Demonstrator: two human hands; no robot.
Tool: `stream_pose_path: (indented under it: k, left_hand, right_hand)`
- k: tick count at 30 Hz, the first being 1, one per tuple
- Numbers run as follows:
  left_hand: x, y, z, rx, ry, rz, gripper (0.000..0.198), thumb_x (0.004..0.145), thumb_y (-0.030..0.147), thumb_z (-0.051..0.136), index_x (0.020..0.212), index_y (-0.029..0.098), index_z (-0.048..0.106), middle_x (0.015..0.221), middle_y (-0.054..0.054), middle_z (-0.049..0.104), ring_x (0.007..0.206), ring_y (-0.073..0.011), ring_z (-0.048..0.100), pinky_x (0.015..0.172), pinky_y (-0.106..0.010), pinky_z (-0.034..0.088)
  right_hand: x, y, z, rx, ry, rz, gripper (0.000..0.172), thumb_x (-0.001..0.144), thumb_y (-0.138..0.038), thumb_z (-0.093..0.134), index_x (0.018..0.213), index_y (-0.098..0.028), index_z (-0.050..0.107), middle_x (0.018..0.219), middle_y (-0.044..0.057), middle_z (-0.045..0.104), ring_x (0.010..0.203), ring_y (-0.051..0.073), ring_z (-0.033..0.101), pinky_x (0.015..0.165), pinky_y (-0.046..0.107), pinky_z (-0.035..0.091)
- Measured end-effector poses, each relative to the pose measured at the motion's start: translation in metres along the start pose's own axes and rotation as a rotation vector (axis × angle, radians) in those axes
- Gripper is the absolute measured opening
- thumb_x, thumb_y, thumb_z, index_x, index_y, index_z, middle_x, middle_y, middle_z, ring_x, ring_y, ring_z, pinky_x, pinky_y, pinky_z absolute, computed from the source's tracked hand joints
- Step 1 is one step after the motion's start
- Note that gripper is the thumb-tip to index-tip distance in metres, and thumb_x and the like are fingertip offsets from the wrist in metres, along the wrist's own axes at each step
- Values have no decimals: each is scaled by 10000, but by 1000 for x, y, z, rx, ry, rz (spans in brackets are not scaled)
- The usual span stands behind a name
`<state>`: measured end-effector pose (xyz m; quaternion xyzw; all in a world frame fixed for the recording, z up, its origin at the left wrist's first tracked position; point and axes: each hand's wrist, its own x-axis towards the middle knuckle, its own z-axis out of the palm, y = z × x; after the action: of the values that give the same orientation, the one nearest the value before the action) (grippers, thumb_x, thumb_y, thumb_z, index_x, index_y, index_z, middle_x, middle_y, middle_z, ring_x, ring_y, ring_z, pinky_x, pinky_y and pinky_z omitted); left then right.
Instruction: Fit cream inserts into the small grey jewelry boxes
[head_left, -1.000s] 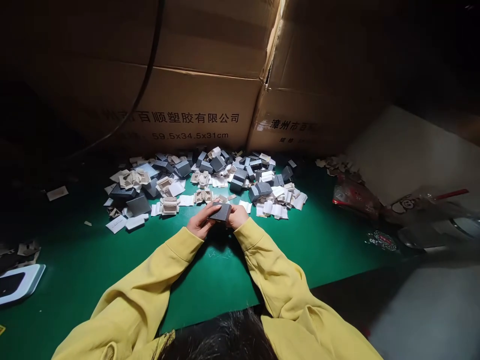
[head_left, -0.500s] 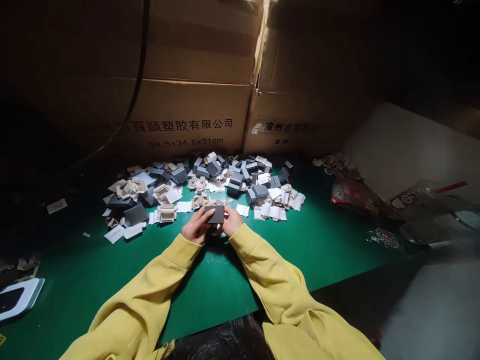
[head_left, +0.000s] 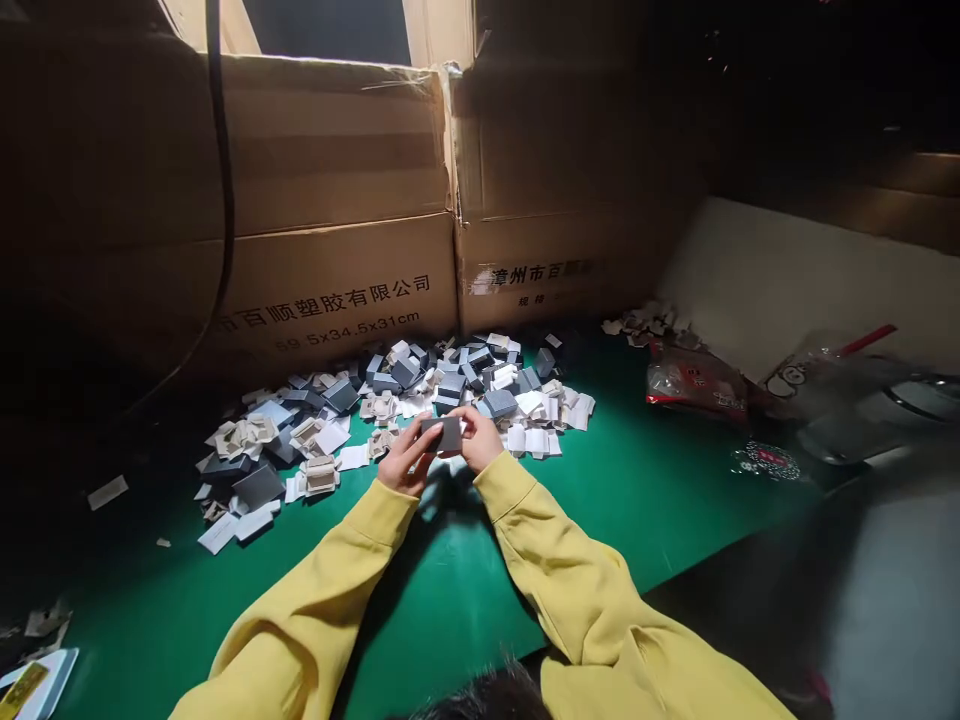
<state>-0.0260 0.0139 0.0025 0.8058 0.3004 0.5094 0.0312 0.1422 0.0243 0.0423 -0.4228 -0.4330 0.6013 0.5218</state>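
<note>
A small dark grey box (head_left: 448, 433) is held between both my hands just above the green mat (head_left: 615, 500). My left hand (head_left: 403, 463) grips its left side with fingers curled round it. My right hand (head_left: 478, 441) pinches its right side. Both arms wear yellow sleeves. Right behind my hands lies a heap of small grey boxes, white cards and beige inserts (head_left: 390, 400), spread across the mat.
Two big brown cardboard cartons (head_left: 337, 250) stand behind the heap. A red-and-clear plastic bag (head_left: 694, 380) and other clear packets lie at the right. A white board (head_left: 810, 280) leans at the far right. A phone-like object (head_left: 34, 685) sits at the bottom left.
The view has tilted up and shifted, so the cartons' open tops show. My hands still hold the grey box and have turned it slightly.
</note>
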Motion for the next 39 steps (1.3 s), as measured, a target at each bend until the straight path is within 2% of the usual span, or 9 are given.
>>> stream_pose_path:
  k: [4,9,16,20,24,27,31,36,39]
  left_hand:
    - [51,-12,31,88,-15,87,385,1017,267,487,1340,196,685,1418,-187,610,1299,-292,604,1055,-450,541]
    - [94,-19,69,254,-216,-85,440,986,156,466,1360,250,678,1482,-159,567,1384,-331,506,1152,-558,415]
    - [113,-14,85,278,-452,-291,706,891,71,506,1575,229,430,1697,-178,235,1547,-477,174,1149,-680,319]
    - [81,-21,52,307,-349,-278,608,924,216,522,1531,222,491,1689,-175,263,1562,-464,124,1159,-725,231]
    - [19,-26,-14,437,-132,-290,440,905,244,514,1312,210,678,1551,-175,483,1511,-404,317,1184,-657,244]
    - [-18,-18,-71,614,117,-452,322,905,250,520,1144,142,707,1330,-211,603,1335,-362,499,1153,-548,332]
    - [-31,-6,-128,867,368,-848,294,860,354,606,1016,105,608,1196,-230,537,1266,-408,446,1087,-552,336]
    - [-22,-10,-138,824,377,-1214,438,763,352,689,1112,147,524,1278,-182,491,1150,-403,529,1032,-600,365]
    - [-22,-13,-130,752,421,-1134,346,760,255,688,1074,162,579,1216,-134,547,1084,-360,589,1014,-568,419]
  right_hand:
    - [20,-18,-43,-71,200,-161,345,592,-329,675,904,-220,579,877,6,651,738,177,625,556,305,589]
    - [30,-23,-95,-804,672,-460,316,843,-167,428,1055,-179,662,1078,122,714,1010,237,649,950,405,548]
    - [24,3,-101,-1356,445,-505,463,1034,-308,419,1448,-144,547,1523,156,532,1436,324,437,1225,573,270]
    - [18,0,-101,-1367,511,-599,513,1062,-371,370,1484,-114,507,1574,193,459,1500,354,368,1234,611,231]
    - [10,-3,-88,-1315,496,-846,448,1028,-278,410,1411,-122,582,1532,200,508,1496,345,391,1215,620,296]
    - [2,10,-64,-1250,271,-1022,379,969,-193,466,1282,-180,680,1424,149,625,1401,300,517,1178,553,403]
    - [-6,40,-28,-1121,-94,-1151,322,920,-141,493,1111,-202,745,1309,113,706,1197,239,638,1031,418,553]
    - [-6,60,-10,-1101,-300,-939,283,897,-128,533,1057,-208,753,1171,103,753,1091,232,653,972,426,575]
    - [-4,60,-13,-1125,-295,-726,283,890,-114,553,1046,-228,760,1090,78,774,1049,220,672,958,392,574]
